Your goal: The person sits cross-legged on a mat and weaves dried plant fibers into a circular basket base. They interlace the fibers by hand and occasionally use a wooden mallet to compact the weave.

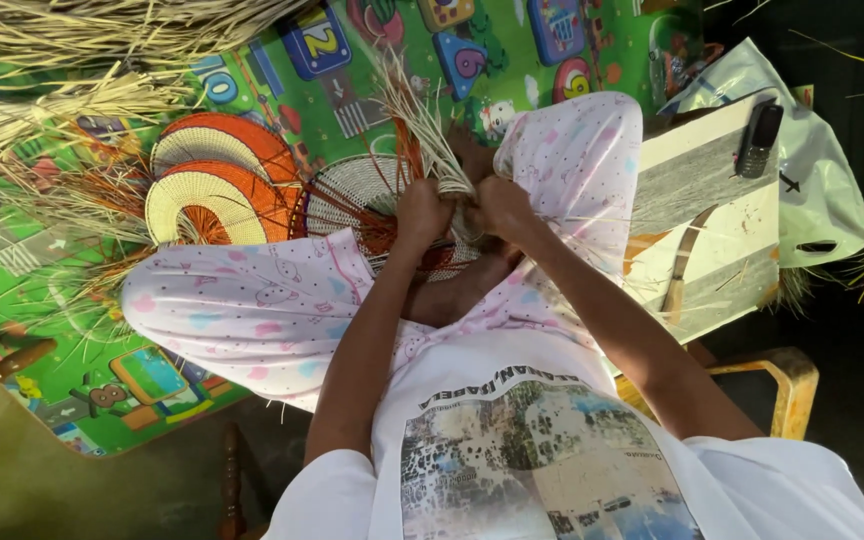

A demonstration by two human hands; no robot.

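Observation:
My left hand (420, 213) and my right hand (500, 205) are closed side by side on a bundle of pale straw strands (430, 130) that fans upward from them. Under the hands lies a round, partly woven disc (357, 195) of cream and orange-brown fibre, resting between my knees in pale patterned trousers. Both hands pinch the strands at the disc's right edge.
Two finished cream-and-orange woven fans (214, 180) lie to the left on a colourful play mat (72, 300). Loose dry straw (62, 60) is heaped at top left. A board (712, 210) with a dark phone (758, 140) and a white bag (822, 190) sits right, beside a wooden chair (782, 385).

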